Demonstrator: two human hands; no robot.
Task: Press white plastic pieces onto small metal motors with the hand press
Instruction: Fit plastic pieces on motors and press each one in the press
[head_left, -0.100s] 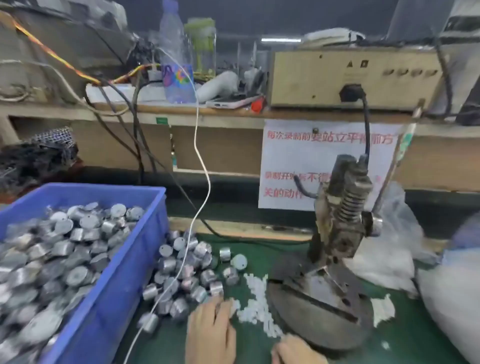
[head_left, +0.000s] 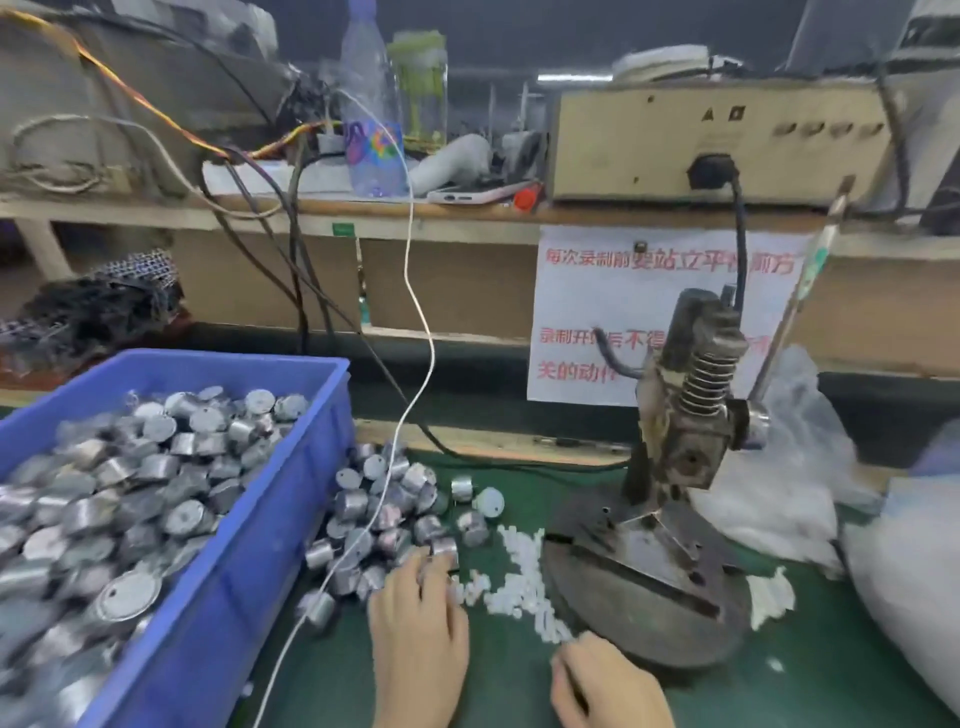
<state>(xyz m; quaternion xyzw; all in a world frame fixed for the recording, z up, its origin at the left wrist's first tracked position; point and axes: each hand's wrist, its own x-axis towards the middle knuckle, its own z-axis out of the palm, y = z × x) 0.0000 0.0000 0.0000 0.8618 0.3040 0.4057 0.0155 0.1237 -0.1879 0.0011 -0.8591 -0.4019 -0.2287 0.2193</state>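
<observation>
**Small, slick parts between the two hands**

The left grip (head_left: 418, 629) lies palm-down on the bench (head_left: 511, 691), fingers stretched forward, their tips touching one motor (head_left: 444, 548) at the near edge of the loose motors (head_left: 379, 512); nothing is lifted. The right grip (head_left: 608, 686) is loosely curled at the near end of the white plastic pieces (head_left: 524, 577); whether it pinches one cannot be told.

The motor is a short, smooth metal can, probably stiff, dense for its size and apt to roll. Pinch it across the round side wall. The white pieces look tiny and light, easily flicked away, so take one with the fingertips.

The hand press (head_left: 691, 415) stands beyond and right of the right grip. A white cable (head_left: 423, 332) trails over the motors just left of the left grip and could snag. The blue bin (head_left: 234, 597) crowds further left, and plastic bags (head_left: 779, 499) lie beyond the press.
</observation>
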